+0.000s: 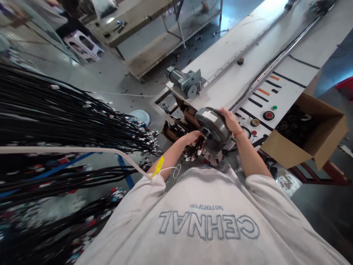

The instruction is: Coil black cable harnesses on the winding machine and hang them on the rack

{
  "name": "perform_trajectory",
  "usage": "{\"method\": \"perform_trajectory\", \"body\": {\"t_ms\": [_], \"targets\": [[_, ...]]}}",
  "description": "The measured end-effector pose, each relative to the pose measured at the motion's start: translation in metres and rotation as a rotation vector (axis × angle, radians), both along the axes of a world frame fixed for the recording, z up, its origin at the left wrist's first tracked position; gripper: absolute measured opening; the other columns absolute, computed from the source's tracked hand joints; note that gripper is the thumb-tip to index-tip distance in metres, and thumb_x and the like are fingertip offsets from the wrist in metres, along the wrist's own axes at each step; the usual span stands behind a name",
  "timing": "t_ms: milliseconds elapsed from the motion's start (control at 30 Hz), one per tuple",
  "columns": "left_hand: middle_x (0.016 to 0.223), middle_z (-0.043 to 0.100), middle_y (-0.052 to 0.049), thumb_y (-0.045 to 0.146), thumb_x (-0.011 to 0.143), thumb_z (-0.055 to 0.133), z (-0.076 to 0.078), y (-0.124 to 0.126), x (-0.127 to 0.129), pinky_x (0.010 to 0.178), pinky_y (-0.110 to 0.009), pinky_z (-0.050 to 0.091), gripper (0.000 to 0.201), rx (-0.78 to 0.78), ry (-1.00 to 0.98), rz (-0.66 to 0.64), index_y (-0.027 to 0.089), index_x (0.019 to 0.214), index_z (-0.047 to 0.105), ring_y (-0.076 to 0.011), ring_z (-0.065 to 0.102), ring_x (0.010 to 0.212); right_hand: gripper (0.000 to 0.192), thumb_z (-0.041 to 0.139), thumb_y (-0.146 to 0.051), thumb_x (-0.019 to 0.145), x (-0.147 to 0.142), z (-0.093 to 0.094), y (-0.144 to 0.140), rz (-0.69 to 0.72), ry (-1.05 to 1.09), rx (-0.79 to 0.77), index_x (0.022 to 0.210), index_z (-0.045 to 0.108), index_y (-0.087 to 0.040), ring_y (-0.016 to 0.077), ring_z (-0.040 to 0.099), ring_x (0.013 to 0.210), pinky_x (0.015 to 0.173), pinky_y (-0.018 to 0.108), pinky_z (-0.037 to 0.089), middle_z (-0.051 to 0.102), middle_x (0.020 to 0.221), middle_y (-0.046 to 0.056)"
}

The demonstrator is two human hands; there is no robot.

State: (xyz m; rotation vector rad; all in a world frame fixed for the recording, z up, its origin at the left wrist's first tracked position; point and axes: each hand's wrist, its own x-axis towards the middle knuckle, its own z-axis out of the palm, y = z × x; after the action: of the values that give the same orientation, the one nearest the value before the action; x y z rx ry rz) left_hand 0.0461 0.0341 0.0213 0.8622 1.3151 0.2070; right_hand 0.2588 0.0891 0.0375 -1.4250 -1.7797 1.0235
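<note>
Our right hand (231,121) holds a dark round motor (213,127), fingers curled over its far side, at the counter's (234,79) near end. Our left hand (193,138) touches black wires (194,150) beneath, fingers seemingly pinched. Cardboard box (317,143) right.

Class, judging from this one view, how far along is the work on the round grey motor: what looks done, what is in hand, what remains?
Done: bundles of black cable assemblies hang ready at the person's left. In hand: the right hand steadies the round grey motor at the bench edge, while the left hand works at the wire connectors beneath it. Left: more dark parts wait in the cardboard box.
</note>
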Motion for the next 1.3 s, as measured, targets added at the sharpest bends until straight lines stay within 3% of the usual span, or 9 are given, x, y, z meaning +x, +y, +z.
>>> {"method": "perform_trajectory", "body": {"t_ms": [200,300,467,667,833,933,1033,1133,1300], "targets": [[0.082,0.070,-0.008,0.049,0.086,0.062,0.016,-0.008,0.011,0.069,-0.027,0.048,0.037,0.679,0.559,-0.468,0.013,0.096,0.063,-0.0224,0.066,0.079,0.030,0.052,-0.026,0.085,0.051,-0.043,-0.072,-0.513,-0.540,-0.041,0.106,0.065,-0.009,0.0319,0.057,0.104,0.087,0.041,0.044,0.063,0.108,0.021],[0.089,0.072,-0.009,0.048,0.088,0.060,0.028,0.007,-0.012,0.071,-0.026,0.047,0.035,0.752,0.646,-0.557,0.015,0.095,0.066,-0.0229,0.067,0.083,0.034,0.062,-0.015,0.072,0.073,-0.038,-0.086,-0.574,-0.567,-0.328,0.105,0.064,-0.007,0.0340,0.057,0.107,0.089,0.043,0.044,0.062,0.110,0.024],[0.096,0.073,-0.009,0.045,0.094,0.051,0.038,0.031,-0.055,0.076,-0.028,0.048,0.033,0.781,0.667,-0.562,0.016,0.097,0.067,-0.0236,0.067,0.089,0.032,0.066,-0.043,0.078,0.085,-0.004,-0.138,-0.141,0.034,-0.589,0.093,0.064,-0.015,0.0251,0.065,0.085,0.076,0.035,0.052,0.069,0.089,0.011],[0.105,0.072,-0.009,0.042,0.093,0.055,0.043,0.018,-0.045,0.079,-0.028,0.049,0.032,0.801,0.749,-0.467,0.017,0.113,0.061,-0.0226,0.068,0.094,0.088,0.032,-0.095,0.071,-0.029,0.012,-0.141,0.684,0.814,-1.068,0.089,0.063,-0.014,0.0257,0.069,0.080,0.064,0.034,0.055,0.069,0.088,0.016],[0.097,0.072,-0.009,0.043,0.096,0.047,0.046,0.019,-0.052,0.076,-0.028,0.050,0.031,0.751,0.731,-0.555,0.017,0.106,0.062,-0.0224,0.068,0.088,0.068,0.040,-0.085,0.079,-0.072,0.006,-0.123,0.345,0.530,-1.051,0.061,0.048,-0.021,0.0132,0.053,0.040,0.033,0.019,0.030,0.057,0.049,0.004],[0.091,0.072,-0.009,0.038,0.100,0.039,0.034,0.019,-0.055,0.077,-0.027,0.051,0.034,0.696,0.700,-0.653,0.015,0.100,0.065,-0.0215,0.069,0.086,0.066,0.039,-0.083,0.081,-0.028,0.008,-0.150,0.321,0.611,-0.909,0.060,0.047,-0.021,0.0133,0.052,0.039,0.037,0.022,0.039,0.059,0.052,0.005],[0.107,0.070,-0.017,0.024,0.099,0.039,0.013,0.010,-0.041,0.083,-0.029,0.051,0.032,0.755,0.829,-0.684,0.009,0.116,0.061,-0.0243,0.069,0.098,0.066,0.035,-0.084,0.081,0.027,0.000,-0.162,-0.094,0.565,-0.695,0.058,0.044,-0.023,0.0148,0.053,0.040,0.040,0.024,0.042,0.058,0.051,0.006],[0.120,0.064,-0.025,0.009,0.094,0.035,-0.007,0.002,-0.019,0.085,-0.033,0.053,0.047,0.786,0.965,-0.653,0.002,0.140,0.042,-0.0275,0.068,0.106,0.058,0.044,-0.076,0.081,0.065,-0.019,-0.136,-0.495,0.186,-0.628,0.055,0.045,-0.024,0.0167,0.050,0.041,0.042,0.028,0.041,0.052,0.046,0.004],[0.103,0.070,-0.022,0.008,0.092,0.035,-0.028,0.007,-0.001,0.083,-0.039,0.055,0.045,0.666,1.089,-0.497,0.005,0.135,0.048,-0.0308,0.070,0.100,0.030,0.062,-0.045,0.080,0.079,-0.026,-0.076,-0.519,-0.532,-0.476,0.078,0.066,-0.015,0.0298,0.065,0.086,0.074,0.037,0.049,0.068,0.082,0.017]]}}
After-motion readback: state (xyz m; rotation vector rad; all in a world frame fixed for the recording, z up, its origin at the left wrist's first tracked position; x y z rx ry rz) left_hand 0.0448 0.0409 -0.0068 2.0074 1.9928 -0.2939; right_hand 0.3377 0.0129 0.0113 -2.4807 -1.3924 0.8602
